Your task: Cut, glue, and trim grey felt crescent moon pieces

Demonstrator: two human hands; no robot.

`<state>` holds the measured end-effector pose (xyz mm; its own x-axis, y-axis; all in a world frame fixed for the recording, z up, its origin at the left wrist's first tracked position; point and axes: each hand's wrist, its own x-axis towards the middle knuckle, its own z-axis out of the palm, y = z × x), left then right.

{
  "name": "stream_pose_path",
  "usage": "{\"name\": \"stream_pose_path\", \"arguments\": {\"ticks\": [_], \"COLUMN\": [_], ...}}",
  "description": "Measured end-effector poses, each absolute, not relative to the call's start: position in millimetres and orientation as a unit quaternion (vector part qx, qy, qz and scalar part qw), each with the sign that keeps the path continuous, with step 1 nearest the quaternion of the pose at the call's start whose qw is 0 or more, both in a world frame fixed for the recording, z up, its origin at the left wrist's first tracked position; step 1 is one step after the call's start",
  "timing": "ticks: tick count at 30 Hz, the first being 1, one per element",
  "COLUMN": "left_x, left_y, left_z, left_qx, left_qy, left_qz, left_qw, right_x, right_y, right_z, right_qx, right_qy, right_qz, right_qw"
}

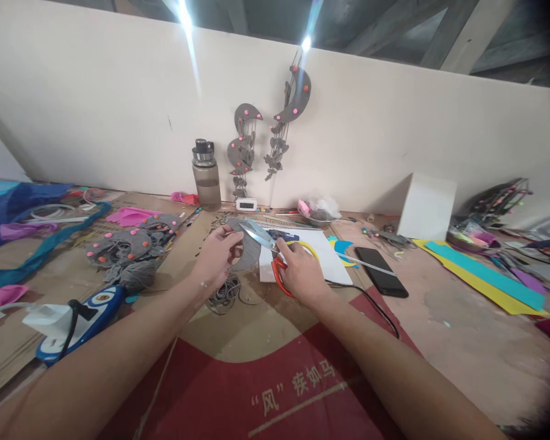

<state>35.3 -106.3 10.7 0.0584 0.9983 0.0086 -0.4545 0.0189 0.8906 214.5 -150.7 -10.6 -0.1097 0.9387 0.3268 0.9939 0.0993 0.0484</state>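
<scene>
My right hand [302, 272] is closed round the handles of a pair of scissors [279, 284], one orange loop and one yellow. The scissor blades [256, 233] point left and away, with a gap between them, close to the fingertips of my left hand [217, 253]. Those left fingers are pinched together; what they hold is too small to make out. Just beyond and beside them is a grey felt piece [247, 260] with a curved edge. A loose coil of grey cord [224, 293] lies below my left hand on the cardboard.
White paper [266, 273] and a black phone [381, 272] lie to the right. Left are pink-dotted grey felt crescents [119, 244] and a blue power strip [112, 302]. A bottle [206, 177] and small clock [246, 205] stand at the wall, below hanging felt crescents [302, 91].
</scene>
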Motion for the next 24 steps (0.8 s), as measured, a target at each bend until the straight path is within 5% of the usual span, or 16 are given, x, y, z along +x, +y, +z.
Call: {"name": "stream_pose_path", "arguments": {"ticks": [10,18,24], "left_x": [30.7,20.2,-2.1], "left_y": [-98.2,-83.1,-63.3], "left_z": [6.9,5.8,6.4], "left_qx": [0.382,0.399,0.457], "left_qy": [0.342,0.39,0.381], "left_qz": [0.577,0.541,0.538], "left_qw": [0.635,0.629,0.597], "right_x": [212.5,227.4,232.7], "right_y": [-149.5,-144.1,-145.0], "right_z": [-13.5,-11.9,-10.6], "right_qx": [-0.66,-0.643,-0.645], "right_qy": [-0.737,-0.743,-0.745], "right_qz": [-0.107,-0.076,-0.126], "right_qw": [0.1,0.173,0.11]}}
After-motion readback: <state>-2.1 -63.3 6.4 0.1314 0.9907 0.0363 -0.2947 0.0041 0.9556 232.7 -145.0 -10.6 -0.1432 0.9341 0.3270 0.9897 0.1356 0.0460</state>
